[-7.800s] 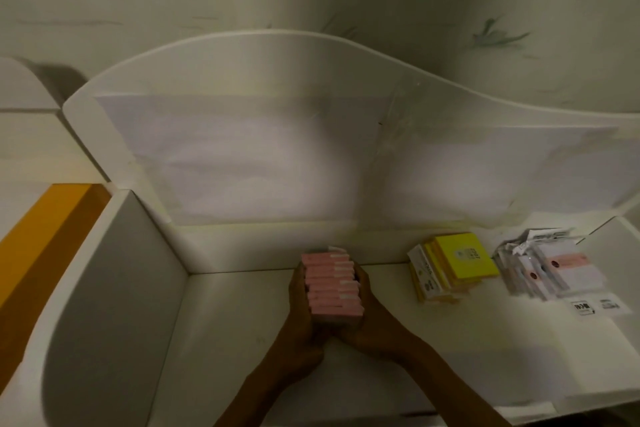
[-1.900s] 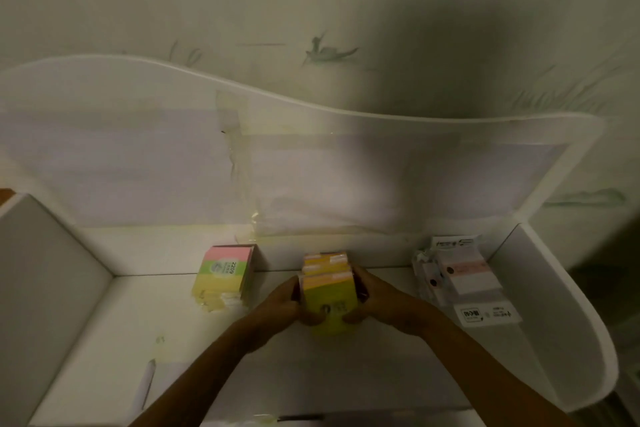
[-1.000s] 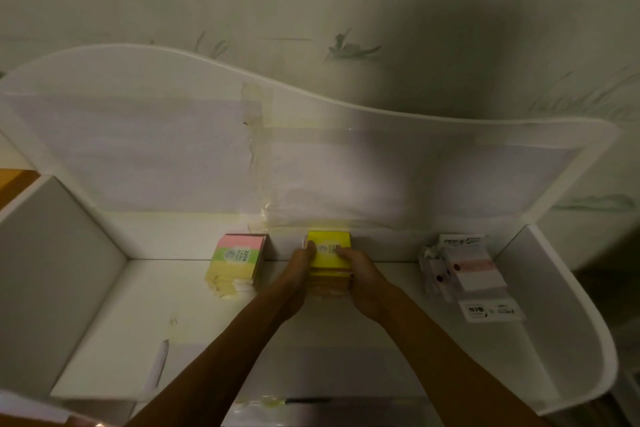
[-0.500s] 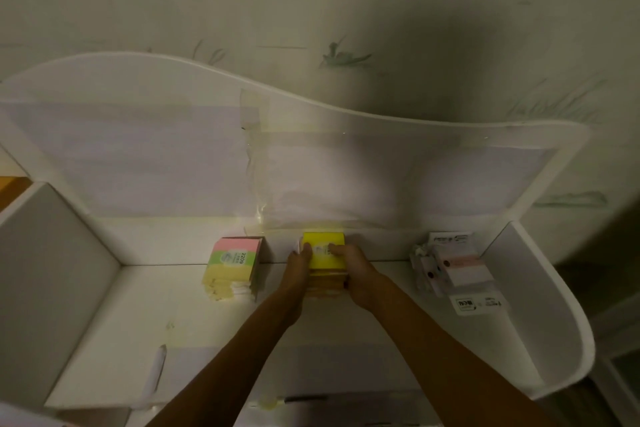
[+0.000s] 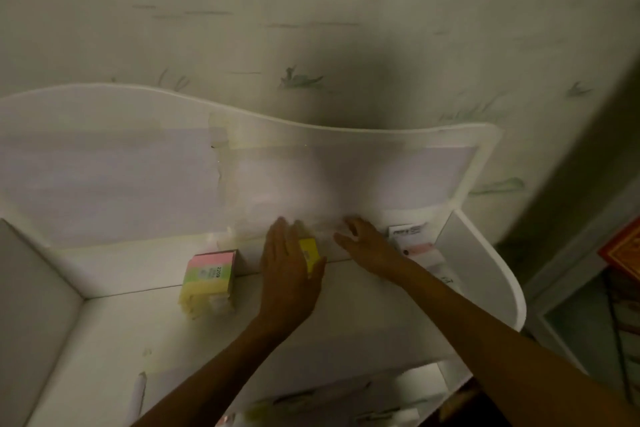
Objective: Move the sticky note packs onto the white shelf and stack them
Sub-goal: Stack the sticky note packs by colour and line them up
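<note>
Both hands open, holding nothing. Left hand (image 5: 289, 274) flat, fingers straight, partly covering the yellow stack (image 5: 309, 253) of sticky note packs. Right hand (image 5: 367, 246) loosely spread just right of that stack; contact unclear, it's blurred. Stack stands at the back of the white shelf (image 5: 104, 340) against the back panel (image 5: 104, 177). Pink-topped stack (image 5: 207, 276) to its left, a gap between them. White and pink packs (image 5: 420, 246) in the right corner, by the curved side wall (image 5: 485, 274). Bare shelf floor in front and left. Patterned wall (image 5: 311, 10) behind.
</note>
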Action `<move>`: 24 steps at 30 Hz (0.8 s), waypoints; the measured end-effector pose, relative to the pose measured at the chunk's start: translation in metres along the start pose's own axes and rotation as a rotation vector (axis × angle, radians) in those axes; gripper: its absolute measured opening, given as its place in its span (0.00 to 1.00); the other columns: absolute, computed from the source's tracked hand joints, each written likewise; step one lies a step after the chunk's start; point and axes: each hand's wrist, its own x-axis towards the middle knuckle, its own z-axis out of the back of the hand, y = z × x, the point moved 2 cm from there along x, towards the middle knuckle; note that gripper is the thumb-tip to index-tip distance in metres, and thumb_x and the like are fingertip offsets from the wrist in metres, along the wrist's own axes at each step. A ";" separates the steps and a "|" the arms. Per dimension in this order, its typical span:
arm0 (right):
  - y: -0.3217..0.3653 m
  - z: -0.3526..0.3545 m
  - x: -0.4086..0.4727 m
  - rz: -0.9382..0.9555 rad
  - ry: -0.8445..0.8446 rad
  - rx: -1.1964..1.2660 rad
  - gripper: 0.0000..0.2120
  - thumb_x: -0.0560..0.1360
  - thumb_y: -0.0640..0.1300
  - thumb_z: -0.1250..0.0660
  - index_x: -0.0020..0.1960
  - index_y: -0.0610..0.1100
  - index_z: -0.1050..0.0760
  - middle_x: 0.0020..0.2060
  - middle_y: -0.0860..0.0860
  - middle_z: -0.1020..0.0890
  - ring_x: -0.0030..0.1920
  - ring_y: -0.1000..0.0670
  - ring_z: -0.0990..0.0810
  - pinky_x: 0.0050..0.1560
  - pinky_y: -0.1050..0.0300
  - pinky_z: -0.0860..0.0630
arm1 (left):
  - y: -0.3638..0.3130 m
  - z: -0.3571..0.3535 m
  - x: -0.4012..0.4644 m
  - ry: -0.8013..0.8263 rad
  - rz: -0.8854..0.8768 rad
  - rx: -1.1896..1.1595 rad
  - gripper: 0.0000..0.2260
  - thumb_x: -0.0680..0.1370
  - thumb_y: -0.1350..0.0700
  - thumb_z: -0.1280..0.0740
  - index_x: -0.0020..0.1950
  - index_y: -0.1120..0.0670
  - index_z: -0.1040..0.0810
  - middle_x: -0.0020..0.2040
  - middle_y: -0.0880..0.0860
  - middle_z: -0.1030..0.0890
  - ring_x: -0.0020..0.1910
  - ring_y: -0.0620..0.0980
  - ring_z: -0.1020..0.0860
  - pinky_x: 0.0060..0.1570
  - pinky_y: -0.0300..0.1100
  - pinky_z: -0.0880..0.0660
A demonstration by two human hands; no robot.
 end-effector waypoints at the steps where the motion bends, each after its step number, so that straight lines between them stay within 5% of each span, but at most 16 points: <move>1: -0.004 0.008 -0.006 0.053 -0.017 -0.068 0.29 0.79 0.54 0.38 0.76 0.45 0.41 0.73 0.46 0.36 0.72 0.47 0.35 0.72 0.50 0.36 | -0.010 0.000 0.001 0.027 -0.092 0.019 0.35 0.78 0.45 0.37 0.78 0.57 0.49 0.79 0.57 0.51 0.78 0.56 0.53 0.74 0.49 0.51; 5: -0.023 0.042 -0.028 0.129 -0.168 -0.213 0.28 0.78 0.50 0.34 0.74 0.44 0.37 0.71 0.46 0.32 0.70 0.48 0.32 0.71 0.56 0.35 | -0.040 -0.014 0.008 0.130 -0.342 0.096 0.30 0.78 0.45 0.37 0.75 0.58 0.40 0.78 0.59 0.47 0.77 0.59 0.47 0.71 0.55 0.40; 8: -0.043 0.067 -0.041 0.063 -0.312 -0.217 0.26 0.77 0.49 0.33 0.72 0.45 0.34 0.68 0.47 0.28 0.68 0.47 0.30 0.66 0.57 0.34 | -0.057 -0.035 0.008 0.286 -0.315 -0.033 0.30 0.78 0.43 0.40 0.75 0.57 0.41 0.78 0.57 0.46 0.76 0.57 0.46 0.72 0.54 0.40; 11: -0.068 0.086 -0.048 -0.070 -0.419 -0.171 0.26 0.76 0.50 0.31 0.71 0.43 0.33 0.64 0.44 0.25 0.64 0.45 0.26 0.63 0.53 0.28 | -0.078 -0.050 0.007 0.388 -0.176 -0.206 0.28 0.79 0.44 0.39 0.74 0.57 0.39 0.75 0.56 0.40 0.73 0.54 0.41 0.70 0.44 0.40; 15: -0.087 0.100 -0.051 -0.234 -0.386 0.099 0.23 0.78 0.48 0.34 0.70 0.41 0.32 0.58 0.46 0.23 0.55 0.46 0.23 0.40 0.59 0.24 | -0.105 -0.068 0.011 0.493 0.140 -0.454 0.21 0.78 0.49 0.35 0.68 0.57 0.31 0.62 0.51 0.27 0.56 0.47 0.28 0.46 0.31 0.36; 18: -0.102 0.104 -0.043 -0.316 -0.286 0.306 0.16 0.79 0.50 0.37 0.62 0.42 0.26 0.51 0.47 0.18 0.46 0.49 0.20 0.41 0.56 0.23 | -0.114 -0.089 0.015 0.517 0.392 -0.669 0.21 0.79 0.50 0.36 0.69 0.57 0.32 0.55 0.48 0.29 0.49 0.44 0.30 0.37 0.33 0.33; 20: -0.114 0.105 -0.034 -0.338 -0.210 0.388 0.15 0.79 0.51 0.36 0.60 0.43 0.24 0.45 0.49 0.18 0.43 0.51 0.20 0.38 0.58 0.24 | -0.114 -0.104 0.022 0.502 0.556 -0.781 0.26 0.78 0.47 0.34 0.70 0.58 0.34 0.58 0.48 0.28 0.50 0.48 0.29 0.43 0.37 0.29; 22: -0.125 0.106 -0.024 -0.383 -0.156 0.471 0.14 0.77 0.50 0.33 0.57 0.43 0.23 0.44 0.49 0.18 0.43 0.49 0.19 0.40 0.54 0.22 | -0.114 -0.120 0.029 0.481 0.699 -0.840 0.30 0.74 0.43 0.31 0.68 0.60 0.33 0.63 0.54 0.25 0.48 0.48 0.26 0.43 0.40 0.28; 24: -0.135 0.103 -0.014 -0.447 -0.067 0.564 0.15 0.75 0.50 0.31 0.58 0.42 0.21 0.46 0.45 0.16 0.45 0.45 0.18 0.45 0.51 0.20 | -0.118 -0.131 0.032 0.469 0.759 -0.905 0.26 0.74 0.43 0.31 0.64 0.59 0.27 0.56 0.54 0.21 0.42 0.44 0.26 0.36 0.39 0.30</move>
